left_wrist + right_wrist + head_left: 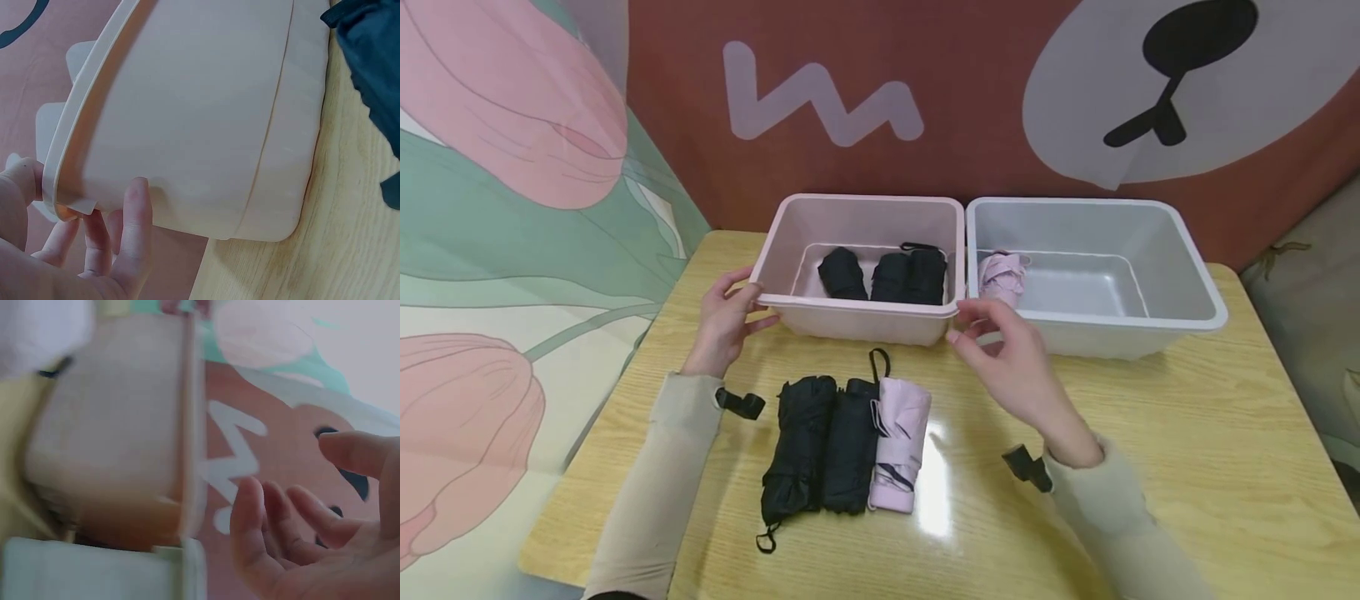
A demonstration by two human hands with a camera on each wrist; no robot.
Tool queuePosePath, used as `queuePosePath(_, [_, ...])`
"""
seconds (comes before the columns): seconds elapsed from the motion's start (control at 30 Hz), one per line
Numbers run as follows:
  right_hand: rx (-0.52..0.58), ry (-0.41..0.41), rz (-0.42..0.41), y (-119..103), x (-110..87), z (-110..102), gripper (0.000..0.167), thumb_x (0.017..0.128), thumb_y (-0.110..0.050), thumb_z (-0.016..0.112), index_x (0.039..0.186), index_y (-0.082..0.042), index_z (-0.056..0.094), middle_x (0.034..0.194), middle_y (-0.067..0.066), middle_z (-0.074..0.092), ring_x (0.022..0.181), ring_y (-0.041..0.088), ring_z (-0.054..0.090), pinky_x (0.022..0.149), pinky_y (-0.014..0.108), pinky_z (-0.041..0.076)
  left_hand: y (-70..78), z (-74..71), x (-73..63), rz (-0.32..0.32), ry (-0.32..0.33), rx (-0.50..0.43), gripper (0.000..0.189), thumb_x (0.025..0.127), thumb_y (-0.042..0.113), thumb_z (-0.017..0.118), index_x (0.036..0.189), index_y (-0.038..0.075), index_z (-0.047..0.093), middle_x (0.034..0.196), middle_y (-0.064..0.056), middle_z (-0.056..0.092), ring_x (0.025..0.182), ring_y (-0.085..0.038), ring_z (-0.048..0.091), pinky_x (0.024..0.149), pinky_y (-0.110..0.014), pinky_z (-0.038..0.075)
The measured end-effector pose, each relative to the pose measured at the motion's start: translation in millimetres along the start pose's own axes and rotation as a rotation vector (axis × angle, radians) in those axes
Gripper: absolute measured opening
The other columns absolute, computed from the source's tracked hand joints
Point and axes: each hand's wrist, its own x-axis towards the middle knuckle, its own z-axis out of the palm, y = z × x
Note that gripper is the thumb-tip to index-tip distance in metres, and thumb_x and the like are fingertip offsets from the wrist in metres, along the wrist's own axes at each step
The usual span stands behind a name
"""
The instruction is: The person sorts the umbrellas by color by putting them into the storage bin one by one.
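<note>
While the left hand (726, 321) pinches the rim of the pink bin (865, 321) at its 8 o'clock corner, thumb above and fingers beneath, the right hand (1015, 367) curves loosely, gripping nothing, just beside the 4 o'clock corner. Smooth, pale and lipped, the bin stands on the wood-grained surface (1225, 433) with three black bundles (842, 275) inside. At its 3 o'clock sits a grey bin (1112, 337); at 6 o'clock lie two black folded umbrellas (801, 442) and one lilac umbrella (904, 421).
</note>
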Motion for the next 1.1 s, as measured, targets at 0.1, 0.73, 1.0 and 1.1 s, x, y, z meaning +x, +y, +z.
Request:
queuePosePath(0.1, [-0.037,-0.043,-0.010,10,-10.7,16,0.041,0.090,-0.016,0.065,0.127,-0.002,0.055,0.113,0.011,0.062,0.099,0.025,0.060,0.077,0.035,0.056,-0.1,0.3,-0.2,-0.004,0.001,0.001,0.045,0.093,0.013,0.059,0.136,0.018,0.049,0.123,-0.010,0.055,0.081,-0.015,0.063,0.067,-0.033,0.061])
queuePosePath(0.73, [-0.404,-0.291,0.168,37,-54.6,97,0.094,0.080,-0.063,0.065,0.146,-0.004,0.031,0.130,0.025,0.041,0.075,0.027,0.061,0.055,0.033,0.052,0.0,0.7,-0.2,-0.024,0.006,-0.008,0.044,0.094,0.015,0.059,0.136,0.019,0.049,0.125,-0.009,0.053,0.085,-0.016,0.059,0.068,-0.032,0.061])
queuePosePath(1.0, [-0.476,-0.276,0.180,33,-58.2,116,0.102,0.079,-0.066,0.064,0.145,0.003,0.028,0.131,0.028,0.037,0.067,0.025,0.058,0.047,0.032,0.048,0.1,0.6,-0.9,-0.024,0.005,-0.011,0.043,0.094,0.016,0.059,0.136,0.020,0.049,0.126,-0.009,0.053,0.085,-0.016,0.060,0.067,-0.032,0.061])
queuePosePath(1.1, [-0.515,-0.249,0.175,33,-59.1,122,0.104,0.077,-0.066,0.066,0.143,0.006,0.029,0.129,0.030,0.037,0.064,0.025,0.056,0.045,0.033,0.047,0.2,0.2,-1.3,-0.025,0.004,-0.016,0.043,0.094,0.016,0.059,0.135,0.020,0.049,0.126,-0.009,0.053,0.085,-0.016,0.061,0.068,-0.032,0.061])
